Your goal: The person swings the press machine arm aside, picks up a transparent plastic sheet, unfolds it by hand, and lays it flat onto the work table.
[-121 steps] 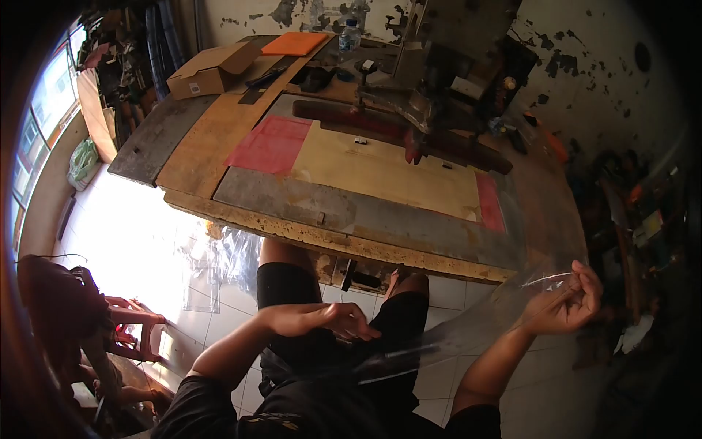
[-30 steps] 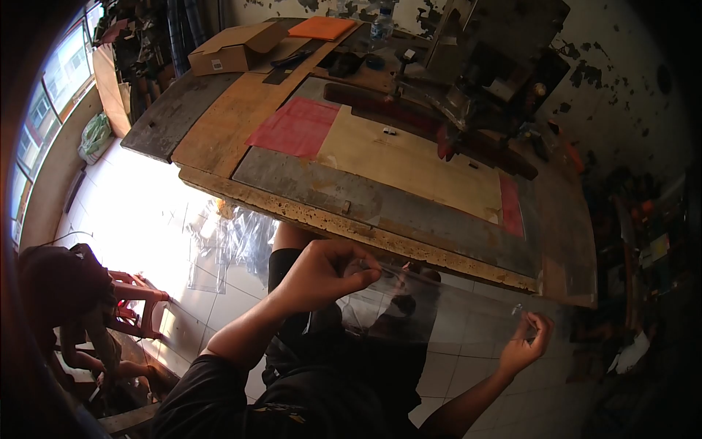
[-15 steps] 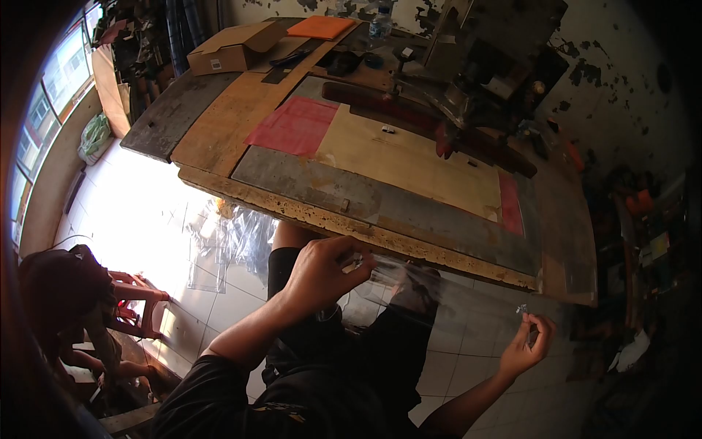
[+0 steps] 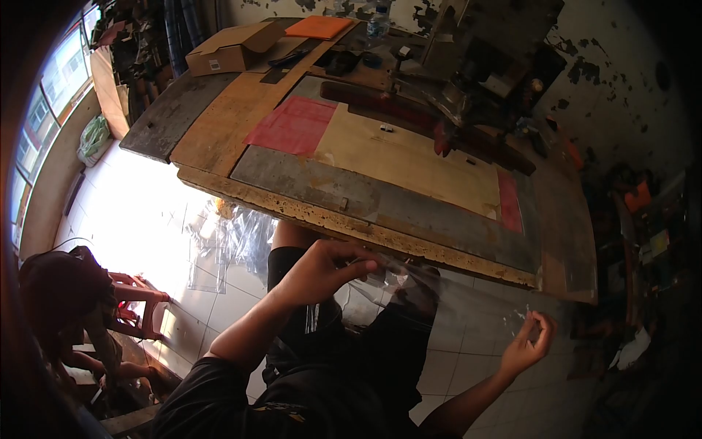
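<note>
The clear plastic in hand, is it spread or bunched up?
Spread: the clear plastic spans from left hand to right hand. Whether it's doubled, I can't tell.

From my remote feed I see a workshop: a bulky dark machine (image 4: 504, 40) at the scuffed worktable's (image 4: 292, 175) far edge, peeling wall (image 4: 610, 95) behind.

A thin, see-through plastic sheet (image 4: 464, 311) is held up in the air before the near side of the counter (image 4: 219, 121), spread roughly along it, faintly hazy, with bright glints towards both ends.
</note>
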The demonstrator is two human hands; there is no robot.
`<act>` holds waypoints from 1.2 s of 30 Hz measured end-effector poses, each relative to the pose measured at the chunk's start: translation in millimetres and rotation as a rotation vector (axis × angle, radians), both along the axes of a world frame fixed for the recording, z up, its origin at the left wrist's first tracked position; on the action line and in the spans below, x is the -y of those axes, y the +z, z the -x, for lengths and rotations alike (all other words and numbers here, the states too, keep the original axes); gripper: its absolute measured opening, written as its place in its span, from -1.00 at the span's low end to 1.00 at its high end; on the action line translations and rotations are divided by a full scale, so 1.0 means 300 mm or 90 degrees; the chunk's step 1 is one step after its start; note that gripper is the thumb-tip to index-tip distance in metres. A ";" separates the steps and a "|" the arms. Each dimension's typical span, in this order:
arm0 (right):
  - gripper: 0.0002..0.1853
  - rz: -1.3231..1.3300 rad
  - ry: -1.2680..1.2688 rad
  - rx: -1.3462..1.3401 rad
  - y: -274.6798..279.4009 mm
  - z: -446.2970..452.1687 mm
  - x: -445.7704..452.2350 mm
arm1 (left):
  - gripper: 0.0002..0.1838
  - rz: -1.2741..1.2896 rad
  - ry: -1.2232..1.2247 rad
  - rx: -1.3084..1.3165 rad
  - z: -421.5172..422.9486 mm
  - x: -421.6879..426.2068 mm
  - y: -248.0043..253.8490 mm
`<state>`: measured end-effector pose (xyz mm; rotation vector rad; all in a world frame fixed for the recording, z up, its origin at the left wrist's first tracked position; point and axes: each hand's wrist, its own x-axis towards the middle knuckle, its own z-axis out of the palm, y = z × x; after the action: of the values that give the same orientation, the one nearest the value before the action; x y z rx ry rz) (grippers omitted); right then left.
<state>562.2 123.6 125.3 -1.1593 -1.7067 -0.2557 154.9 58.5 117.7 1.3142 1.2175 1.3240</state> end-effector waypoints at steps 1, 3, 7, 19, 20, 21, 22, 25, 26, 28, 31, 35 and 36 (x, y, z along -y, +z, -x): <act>-0.88 0.002 -0.003 0.011 -0.003 -0.005 -0.003 | -0.67 0.026 -0.044 0.093 -0.001 -0.002 0.000; -0.87 0.008 -0.006 0.008 -0.009 -0.007 -0.004 | -0.69 0.050 -0.066 0.100 0.002 0.000 0.011; -0.87 0.026 -0.027 -0.006 -0.020 -0.015 -0.006 | -0.60 0.149 -0.122 0.148 0.007 -0.001 -0.006; -0.86 0.047 -0.032 -0.028 0.007 0.007 -0.003 | -0.55 0.054 -0.320 0.000 -0.010 -0.007 -0.028; -0.86 0.047 -0.033 -0.028 0.008 0.009 -0.004 | -0.60 0.035 -0.276 -0.020 -0.013 -0.004 -0.023; -0.85 0.055 -0.016 -0.019 0.009 0.010 -0.004 | -0.65 0.015 -0.232 -0.040 -0.016 0.000 -0.014; -0.85 0.062 0.001 -0.010 0.009 0.011 -0.004 | -0.65 0.015 -0.234 -0.040 -0.016 0.002 0.000; -0.90 0.114 0.033 -0.008 0.005 0.006 -0.003 | -0.69 -0.075 -0.182 -0.109 -0.015 0.007 0.040; -0.90 0.115 0.029 -0.008 0.005 0.006 -0.001 | -0.69 -0.105 -0.149 -0.181 -0.013 0.010 0.045; -0.89 0.145 0.051 -0.017 0.002 0.009 0.001 | -0.69 -0.136 -0.118 -0.253 -0.016 0.005 0.042; -0.89 0.168 0.048 -0.026 0.002 0.014 0.007 | -0.67 -0.275 -0.091 -0.281 -0.019 0.003 0.035; -0.85 0.159 0.049 -0.033 0.011 0.037 0.008 | -0.61 -0.141 -0.114 -0.328 -0.016 0.023 0.045; -0.85 0.164 0.043 -0.028 0.015 0.038 0.008 | -0.58 -0.117 -0.108 -0.285 -0.018 0.025 0.042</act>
<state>550.8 121.2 129.9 -1.2805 -1.7726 0.0323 160.3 51.0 130.3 1.8739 1.2629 1.0711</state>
